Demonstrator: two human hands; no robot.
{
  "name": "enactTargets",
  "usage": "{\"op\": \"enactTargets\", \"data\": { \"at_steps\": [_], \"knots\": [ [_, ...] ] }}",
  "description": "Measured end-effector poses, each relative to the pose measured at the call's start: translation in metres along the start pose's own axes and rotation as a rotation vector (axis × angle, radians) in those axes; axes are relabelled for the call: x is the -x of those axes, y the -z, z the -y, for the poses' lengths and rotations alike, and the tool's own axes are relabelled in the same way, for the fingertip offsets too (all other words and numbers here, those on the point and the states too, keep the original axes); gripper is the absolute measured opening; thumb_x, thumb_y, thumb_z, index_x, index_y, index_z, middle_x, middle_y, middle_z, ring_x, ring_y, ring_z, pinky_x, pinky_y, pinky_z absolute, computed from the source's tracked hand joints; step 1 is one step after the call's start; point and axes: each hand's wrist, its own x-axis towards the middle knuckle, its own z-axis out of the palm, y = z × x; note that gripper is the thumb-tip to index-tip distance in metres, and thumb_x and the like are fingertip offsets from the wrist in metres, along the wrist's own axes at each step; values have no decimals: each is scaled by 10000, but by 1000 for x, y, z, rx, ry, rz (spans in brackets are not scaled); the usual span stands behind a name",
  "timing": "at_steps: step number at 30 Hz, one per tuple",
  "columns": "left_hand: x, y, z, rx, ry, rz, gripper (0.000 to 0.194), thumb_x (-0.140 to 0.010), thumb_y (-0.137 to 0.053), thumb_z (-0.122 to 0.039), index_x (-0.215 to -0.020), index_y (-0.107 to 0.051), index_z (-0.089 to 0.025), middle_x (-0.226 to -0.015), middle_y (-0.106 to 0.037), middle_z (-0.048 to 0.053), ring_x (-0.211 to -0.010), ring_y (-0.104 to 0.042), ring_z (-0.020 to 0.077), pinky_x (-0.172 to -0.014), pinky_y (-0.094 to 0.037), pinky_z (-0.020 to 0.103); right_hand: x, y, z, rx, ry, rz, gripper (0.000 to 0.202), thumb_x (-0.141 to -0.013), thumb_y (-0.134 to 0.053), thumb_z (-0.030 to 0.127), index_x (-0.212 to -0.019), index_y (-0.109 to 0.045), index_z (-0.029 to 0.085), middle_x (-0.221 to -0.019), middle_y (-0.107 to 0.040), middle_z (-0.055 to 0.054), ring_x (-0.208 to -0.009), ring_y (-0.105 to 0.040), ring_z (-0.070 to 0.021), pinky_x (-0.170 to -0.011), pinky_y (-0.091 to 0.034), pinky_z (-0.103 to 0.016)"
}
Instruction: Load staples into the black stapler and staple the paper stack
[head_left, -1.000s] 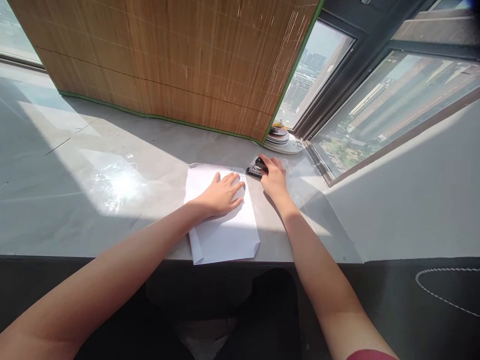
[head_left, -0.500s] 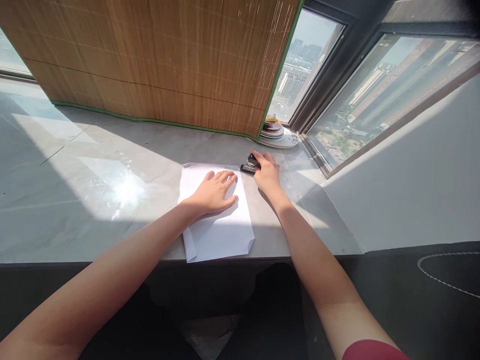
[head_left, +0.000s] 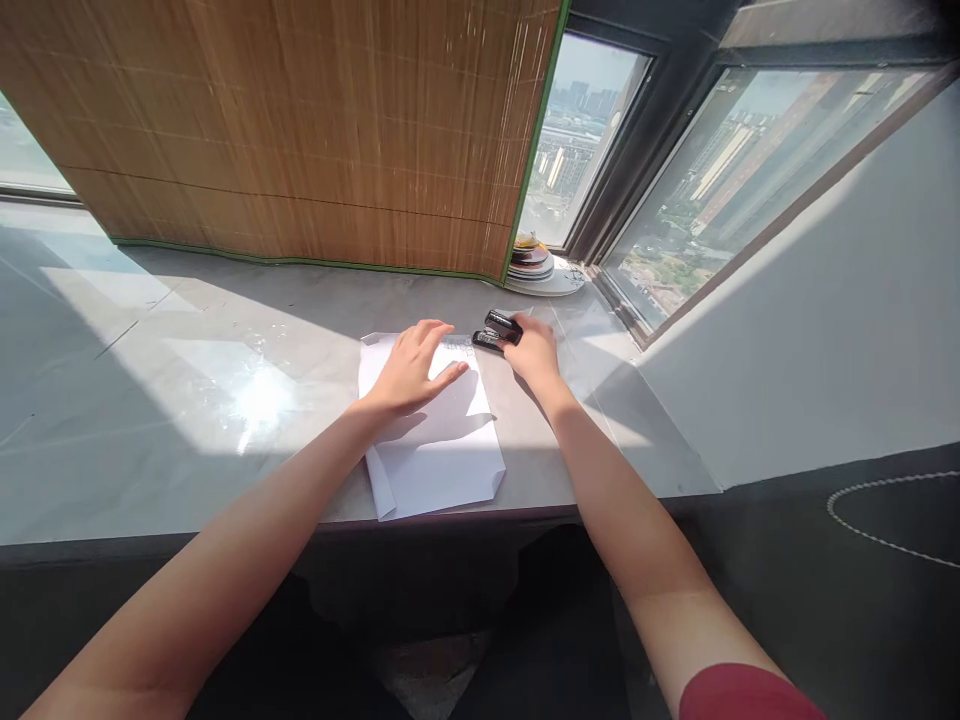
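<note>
White paper [head_left: 442, 465] lies on the grey marble-look ledge near its front edge, with folded or curled corners and some dark writing at its upper right. Above the paper's upper part is my left hand [head_left: 415, 370], thumb and fingers apart with nothing between them; its shadow falls on the sheet. My right hand [head_left: 536, 350] grips the rear of a small black stapler [head_left: 495, 330]. The stapler's jaws gape toward the left, close by the paper's upper right corner. Whether its front touches the paper I cannot tell.
A brown bamboo blind [head_left: 300, 130] with green edging hangs down to the back of the ledge. Stacked round plates or discs [head_left: 534, 265] stand in the far corner beside the window [head_left: 585, 130]. A white wall [head_left: 787, 330] rises at the right, and a twisted cord [head_left: 840, 520] hangs lower right.
My left hand has lifted from lying flat on the paper and moved slightly left, uncovering more of the writing. My right hand still holds the stapler, turned slightly so its jaws show more.
</note>
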Motion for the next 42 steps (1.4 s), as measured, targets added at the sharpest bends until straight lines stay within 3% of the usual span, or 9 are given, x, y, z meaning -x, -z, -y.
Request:
{"op": "enactTargets", "data": {
  "at_steps": [3, 6, 11, 19, 27, 34, 37, 39, 42],
  "knots": [
    [-6, 9, 21, 22, 216, -384, 316, -1090, -438, -476, -1135, -632, -231, -1203, -645, 120, -1206, -595, 311, -1074, -467, 483, 2, 3, 7, 7, -27, -40, 188, -901, -684, 198, -1085, -724, 197, -1133, -757, -128, -1065, -684, -307, -952, -532, -430],
    [-9, 13, 49, 64, 434, -636, 302, -1080, -463, -406, -846, -528, -226, -920, -575, 83, -1009, -591, 287, -938, -479, 437, 9, 7, 24, -20, 20, -101, 219, -916, -653, 185, -1128, -707, 190, -1182, -740, -135, -1102, -672, -301, -944, -527, -413],
    [-12, 18, 84, 481, 644, -821, 422, -1100, -352, -378, -704, -383, -235, -707, -400, 6, -675, -412, 175, -672, -378, 333, 38, 7, 75, -188, 215, 81, 208, -895, -675, 206, -1100, -701, 216, -1081, -744, -75, -1004, -680, -256, -884, -528, -365],
    [-10, 24, 92, 798, 677, -968, 426, -1095, -359, -454, -739, -385, -221, -731, -377, -23, -640, -342, 120, -633, -329, 309, 75, -21, 122, -180, 333, 244, 146, -909, -728, 260, -1051, -695, 264, -1037, -757, -29, -992, -669, -223, -836, -503, -309],
    [-11, 27, 83, 757, 735, -890, 360, -1090, -335, -333, -749, -372, -222, -739, -338, -33, -665, -321, 103, -648, -305, 301, 81, 37, 37, -248, 215, 208, 184, -882, -694, 232, -1065, -713, 217, -1033, -770, -52, -935, -691, -234, -847, -538, -366],
    [-11, 26, 80, 737, 677, -885, 328, -1015, -410, -281, -694, -368, -231, -710, -341, -17, -669, -332, 132, -624, -280, 326, 76, 78, -28, -299, 76, 224, 286, -862, -727, 392, -1085, -715, 215, -1012, -773, -67, -894, -712, -239, -837, -554, -373],
    [-11, 26, 78, 750, 671, -900, 303, -976, -433, -257, -683, -360, -238, -702, -340, -12, -657, -318, 152, -607, -270, 329, 61, 94, -60, -333, -85, 108, 312, -977, -584, 493, -965, -715, 211, -925, -756, -86, -830, -689, -228, -756, -526, -343],
    [-11, 27, 78, 748, 673, -889, 297, -976, -438, -259, -690, -361, -239, -700, -335, -16, -654, -314, 152, -604, -266, 325, 53, 103, -88, -183, -279, -33, 466, -1049, -427, 483, -734, -642, 216, -723, -676, -83, -736, -640, -231, -693, -469, -340],
    [-11, 27, 79, 712, 705, -861, 302, -1005, -393, -247, -705, -368, -228, -698, -330, -26, -659, -329, 125, -632, -280, 314, 50, 105, -123, 173, -374, 28, 411, -1012, -495, 375, -640, -586, 228, -692, -644, -86, -770, -605, -248, -660, -370, -341]
  ]
}}
